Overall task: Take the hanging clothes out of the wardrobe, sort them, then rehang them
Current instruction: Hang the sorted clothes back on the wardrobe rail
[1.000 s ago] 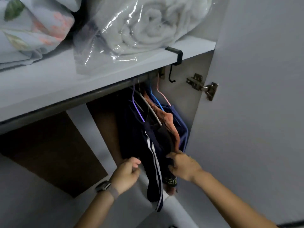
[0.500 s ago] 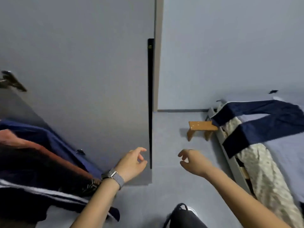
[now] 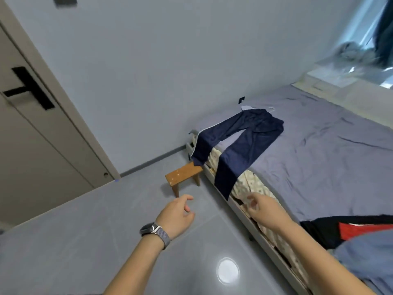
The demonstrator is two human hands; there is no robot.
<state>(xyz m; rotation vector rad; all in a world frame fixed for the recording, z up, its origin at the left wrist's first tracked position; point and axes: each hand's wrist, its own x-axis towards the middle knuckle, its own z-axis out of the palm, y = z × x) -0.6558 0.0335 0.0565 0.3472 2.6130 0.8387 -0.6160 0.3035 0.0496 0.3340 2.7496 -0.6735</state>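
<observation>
Reaching forward from the bottom of the frame, both bare forearms are extending over the grey tiled floor (image 3: 63, 241) toward the bed (image 3: 331, 158) at the right. The left hand (image 3: 177, 216), lower centre, is hanging in the air with fingers loosely curled and grasping nothing; a watch (image 3: 154, 231) with a grey woven band is sitting on its wrist. The right hand (image 3: 262, 209), just right of centre, is likewise hovering with relaxed, slightly bent fingers, holding nothing, near the bed's lower edge.

A pair of navy trousers (image 3: 240, 143) with a white side stripe is lying spread on the bed's blue-grey sheet, mid-frame right of centre, waist toward the wall and both legs draping over the bed's edge toward the floor. A pale hanger (image 3: 270, 109) is showing at the waistband. One trouser leg is ending just above a small wooden stool (image 3: 182, 174) standing on the floor beside the bed; whether cloth and stool are touching cannot be determined.

More garments are lying at the lower right of the frame: a black and red piece (image 3: 359, 228) and a light blue piece (image 3: 370, 254) overlapping it. A closed door (image 3: 42, 150) with a black handle is occupying the left side. A ceiling light's reflection is glaring on the floor at bottom centre.
</observation>
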